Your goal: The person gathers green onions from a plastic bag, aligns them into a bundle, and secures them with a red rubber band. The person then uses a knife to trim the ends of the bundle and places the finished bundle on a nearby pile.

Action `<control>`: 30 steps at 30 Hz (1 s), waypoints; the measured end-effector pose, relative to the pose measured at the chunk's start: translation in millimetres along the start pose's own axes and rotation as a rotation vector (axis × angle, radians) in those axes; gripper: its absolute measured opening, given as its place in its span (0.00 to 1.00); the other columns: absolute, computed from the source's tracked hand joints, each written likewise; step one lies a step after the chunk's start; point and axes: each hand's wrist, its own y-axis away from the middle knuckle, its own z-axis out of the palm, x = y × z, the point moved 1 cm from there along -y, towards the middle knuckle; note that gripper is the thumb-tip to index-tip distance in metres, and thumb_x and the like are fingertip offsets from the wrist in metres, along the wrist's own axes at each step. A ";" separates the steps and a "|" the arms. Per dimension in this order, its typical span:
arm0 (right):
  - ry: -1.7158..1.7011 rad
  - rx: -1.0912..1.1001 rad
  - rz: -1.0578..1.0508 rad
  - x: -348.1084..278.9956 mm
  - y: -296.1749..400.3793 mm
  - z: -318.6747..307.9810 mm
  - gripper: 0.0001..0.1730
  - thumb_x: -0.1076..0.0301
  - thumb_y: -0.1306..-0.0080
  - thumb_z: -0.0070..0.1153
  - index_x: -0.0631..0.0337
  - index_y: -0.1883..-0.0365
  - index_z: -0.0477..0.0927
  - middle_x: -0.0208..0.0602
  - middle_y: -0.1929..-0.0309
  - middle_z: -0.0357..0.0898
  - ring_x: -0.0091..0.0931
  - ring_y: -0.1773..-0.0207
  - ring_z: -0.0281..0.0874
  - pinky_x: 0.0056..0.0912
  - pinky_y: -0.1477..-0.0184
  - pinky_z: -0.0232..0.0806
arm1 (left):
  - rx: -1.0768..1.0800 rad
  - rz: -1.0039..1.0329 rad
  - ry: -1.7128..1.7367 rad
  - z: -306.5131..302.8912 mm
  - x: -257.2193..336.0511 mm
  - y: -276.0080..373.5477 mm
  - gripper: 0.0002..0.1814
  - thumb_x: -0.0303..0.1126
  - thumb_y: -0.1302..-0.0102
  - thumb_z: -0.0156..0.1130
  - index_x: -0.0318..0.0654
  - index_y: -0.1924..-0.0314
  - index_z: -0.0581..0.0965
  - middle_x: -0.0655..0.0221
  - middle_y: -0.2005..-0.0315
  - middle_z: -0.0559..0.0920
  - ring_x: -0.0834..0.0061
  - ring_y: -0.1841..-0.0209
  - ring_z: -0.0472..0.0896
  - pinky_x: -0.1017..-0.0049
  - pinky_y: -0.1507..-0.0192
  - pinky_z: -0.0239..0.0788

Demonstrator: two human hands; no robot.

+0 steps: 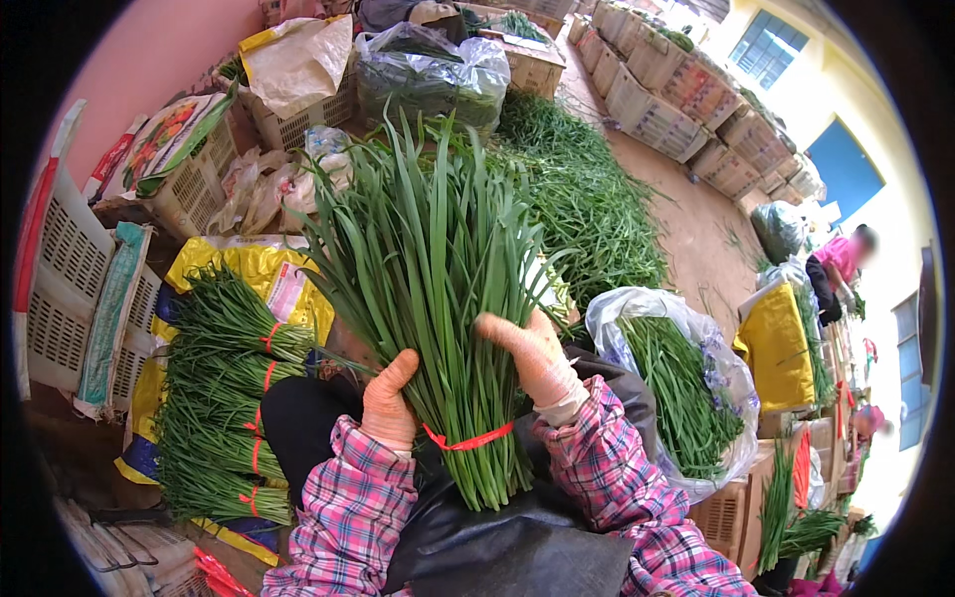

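A large bunch of garlic chives (429, 298) stands between my hands, stalk ends down at the black apron (507, 548) over my lap. A red tie (468, 438) circles its lower stalks. My left hand (389, 403), in an orange-pink glove, holds the left side with its thumb along the leaves. On the other side, my gloved right hand (539, 360) holds the bunch, its thumb over the front and its fingers partly hidden behind. To my left, several tied chive bunches (224, 403) lie stacked on a yellow and blue sack (302, 287).
Loose trimmed leaves (589, 201) heap on the floor ahead. A clear plastic bag of chives (675, 388) sits at my right knee. Plastic crates (71, 276) stand at left. Red tie strips (220, 573) lie lower left. A person in pink (835, 265) works at far right.
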 end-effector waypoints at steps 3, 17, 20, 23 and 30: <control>0.056 -0.141 -0.098 -7.8 -24.5 -2.4 0.35 0.65 0.40 0.57 0.65 0.36 0.60 0.35 0.43 0.69 0.25 0.44 0.68 0.29 0.42 0.62 | -0.052 0.008 -0.049 14.1 4.0 4.6 0.29 0.35 0.41 0.65 0.36 0.41 0.68 0.62 0.48 0.77 0.64 0.48 0.76 0.65 0.44 0.68; -0.071 -0.033 -0.183 -25.8 -36.7 26.8 0.27 0.74 0.44 0.58 0.66 0.45 0.69 0.37 0.52 0.78 0.28 0.53 0.77 0.30 0.49 0.69 | 0.077 0.120 -0.156 19.7 19.0 -9.4 0.22 0.26 0.41 0.60 0.33 0.45 0.72 0.62 0.53 0.80 0.66 0.54 0.80 0.68 0.52 0.75; -0.196 -0.025 -0.037 -19.9 -34.3 18.2 0.24 0.75 0.41 0.55 0.67 0.45 0.70 0.36 0.53 0.77 0.26 0.56 0.77 0.30 0.51 0.70 | 0.090 0.045 0.012 11.2 18.6 -7.1 0.24 0.22 0.43 0.61 0.35 0.45 0.71 0.63 0.55 0.80 0.65 0.57 0.82 0.67 0.57 0.79; -0.221 -0.037 -0.018 -18.7 -34.2 17.1 0.24 0.75 0.41 0.54 0.65 0.44 0.69 0.36 0.53 0.77 0.26 0.56 0.77 0.30 0.52 0.72 | 0.069 0.035 0.014 7.9 20.1 -7.6 0.24 0.23 0.43 0.61 0.35 0.45 0.71 0.62 0.55 0.80 0.65 0.57 0.81 0.66 0.56 0.78; -0.245 -0.045 -0.048 -17.5 -34.7 18.8 0.29 0.76 0.40 0.53 0.62 0.39 0.63 0.36 0.50 0.75 0.27 0.54 0.77 0.30 0.52 0.73 | 0.039 0.050 0.000 4.1 18.0 -7.2 0.25 0.26 0.42 0.63 0.35 0.44 0.70 0.63 0.53 0.79 0.66 0.55 0.80 0.67 0.54 0.77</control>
